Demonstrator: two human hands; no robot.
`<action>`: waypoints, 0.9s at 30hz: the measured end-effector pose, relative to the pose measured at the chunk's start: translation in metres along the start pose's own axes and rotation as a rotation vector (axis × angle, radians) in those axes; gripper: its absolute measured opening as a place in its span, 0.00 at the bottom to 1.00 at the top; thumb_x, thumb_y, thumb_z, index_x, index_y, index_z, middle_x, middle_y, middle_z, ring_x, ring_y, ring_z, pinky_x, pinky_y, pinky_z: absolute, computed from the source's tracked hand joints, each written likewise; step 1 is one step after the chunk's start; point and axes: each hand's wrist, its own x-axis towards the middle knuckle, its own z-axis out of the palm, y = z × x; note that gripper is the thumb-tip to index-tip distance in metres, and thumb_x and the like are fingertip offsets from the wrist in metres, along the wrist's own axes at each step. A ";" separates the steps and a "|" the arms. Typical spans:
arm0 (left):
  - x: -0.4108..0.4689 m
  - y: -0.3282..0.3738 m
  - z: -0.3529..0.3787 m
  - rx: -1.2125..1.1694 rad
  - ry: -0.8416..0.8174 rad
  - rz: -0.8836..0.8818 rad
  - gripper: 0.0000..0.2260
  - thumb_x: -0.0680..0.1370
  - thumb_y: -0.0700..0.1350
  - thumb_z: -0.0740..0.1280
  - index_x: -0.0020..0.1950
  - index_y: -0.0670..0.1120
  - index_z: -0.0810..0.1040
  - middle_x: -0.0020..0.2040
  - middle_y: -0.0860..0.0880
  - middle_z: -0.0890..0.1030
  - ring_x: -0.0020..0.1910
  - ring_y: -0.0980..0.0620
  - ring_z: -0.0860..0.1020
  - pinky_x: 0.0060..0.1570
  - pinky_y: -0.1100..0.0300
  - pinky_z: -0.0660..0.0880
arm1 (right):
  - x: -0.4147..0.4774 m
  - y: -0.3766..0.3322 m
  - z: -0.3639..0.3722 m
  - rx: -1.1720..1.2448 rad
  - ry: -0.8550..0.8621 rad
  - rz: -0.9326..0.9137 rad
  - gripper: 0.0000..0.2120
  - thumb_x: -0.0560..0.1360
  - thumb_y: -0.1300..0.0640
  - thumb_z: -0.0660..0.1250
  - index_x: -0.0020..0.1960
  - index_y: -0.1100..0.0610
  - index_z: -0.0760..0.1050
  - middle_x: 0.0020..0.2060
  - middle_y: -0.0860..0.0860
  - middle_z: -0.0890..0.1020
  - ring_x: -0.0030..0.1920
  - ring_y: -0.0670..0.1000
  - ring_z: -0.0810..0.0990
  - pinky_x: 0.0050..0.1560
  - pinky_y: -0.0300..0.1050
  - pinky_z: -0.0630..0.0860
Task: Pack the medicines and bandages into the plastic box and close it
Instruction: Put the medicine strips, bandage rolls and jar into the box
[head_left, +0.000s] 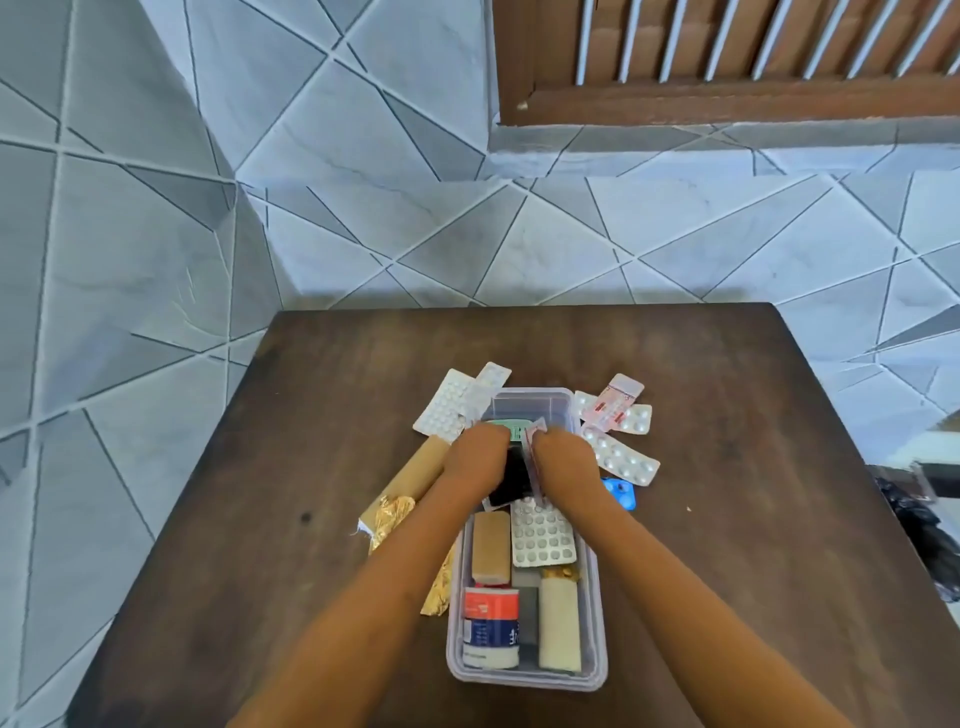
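Head view: dark wooden table (311, 415) is seen from above, its far edge close to a tiled wall (156, 208). A clear plastic box (598, 613) is set at centre, long axis running straight away from the person; no lid can be made out.

The near half is filled with a tan bandage roll (491, 545), a blister sheet (543, 535), a red-and-white roll (491, 626) and a cream roll (558, 623).

Left hand (475, 457) and right hand (563, 462) are held close together over the far half.
- A thin red-edged strip (535, 441) is pinched on edge in the right fingers, lengthwise with the box.
- Left fingers are bent down onto a green pack (506, 428); whether it is gripped cannot be told.

Open room is judged to remain only at the far end, just beyond the fingertips.

Outside the box, a wrapped roll (410, 478) and white blisters (447, 405) lie nearer the left hand. Pink strips (615, 400), a long blister (621, 457) and a blue blister (621, 491) lie nearer the right.
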 end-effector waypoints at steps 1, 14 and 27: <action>0.002 0.000 0.002 0.029 -0.004 0.002 0.08 0.76 0.34 0.61 0.54 0.38 0.77 0.57 0.39 0.79 0.55 0.41 0.78 0.53 0.52 0.75 | -0.001 0.000 0.003 -0.049 0.058 -0.011 0.12 0.73 0.64 0.66 0.56 0.64 0.76 0.55 0.61 0.80 0.57 0.59 0.78 0.55 0.49 0.76; -0.014 -0.023 -0.013 -0.131 0.272 -0.020 0.13 0.78 0.38 0.60 0.59 0.42 0.78 0.58 0.43 0.79 0.56 0.45 0.78 0.52 0.54 0.75 | -0.010 -0.006 0.006 0.062 0.154 -0.065 0.13 0.74 0.63 0.59 0.57 0.62 0.75 0.55 0.59 0.80 0.57 0.59 0.76 0.55 0.50 0.72; -0.033 -0.087 0.007 -0.104 0.122 -0.407 0.19 0.71 0.51 0.70 0.60 0.50 0.75 0.58 0.47 0.80 0.57 0.46 0.78 0.50 0.53 0.74 | -0.025 -0.003 0.010 0.291 0.308 -0.072 0.18 0.75 0.60 0.61 0.65 0.60 0.70 0.63 0.58 0.76 0.63 0.58 0.74 0.60 0.50 0.72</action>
